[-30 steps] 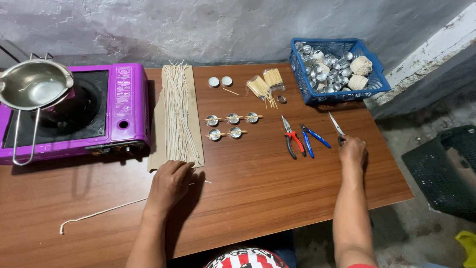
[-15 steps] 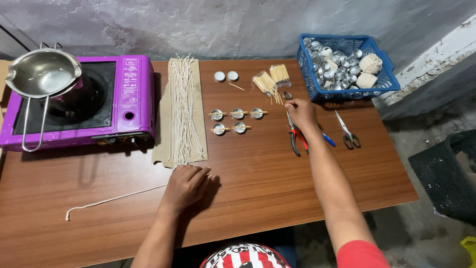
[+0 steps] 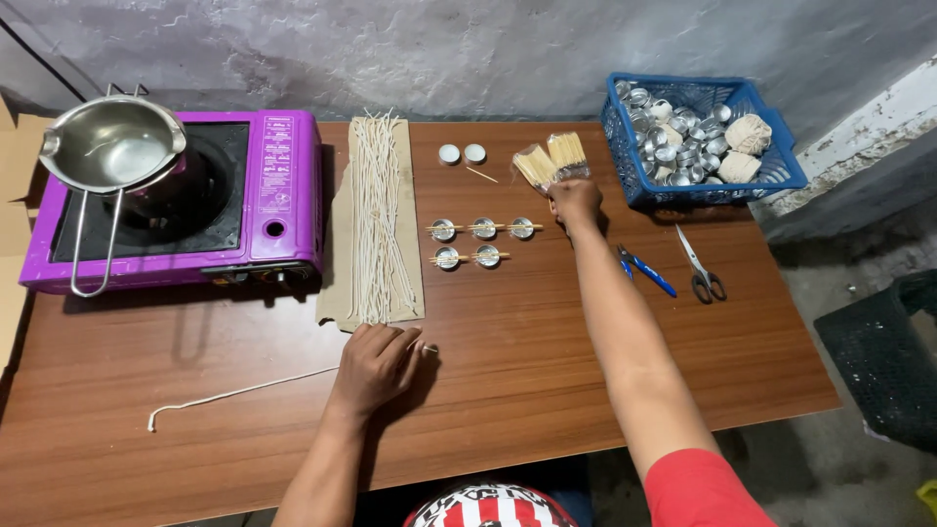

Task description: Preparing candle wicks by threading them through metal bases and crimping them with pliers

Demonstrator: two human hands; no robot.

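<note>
Just beyond the right hand's fingers [image 3: 574, 198]: packets of sticks [image 3: 549, 159]. Right of those fingers: basket [image 3: 781, 166] holding tins [image 3: 673, 137]; nearer: pliers [image 3: 644, 271], scissors [image 3: 700, 268]. Left: small cups [image 3: 483, 241]. Beyond the left hand's fingers [image 3: 390, 342]: wicks [image 3: 376, 215] on cardboard [image 3: 337, 293]; under them: string [image 3: 234, 395].

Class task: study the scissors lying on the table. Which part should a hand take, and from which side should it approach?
Take the scissors by the dark handle loops, coming from the table's near edge. The loops point toward the person, the closed blades point away toward the blue basket, and bare table surrounds them.
</note>
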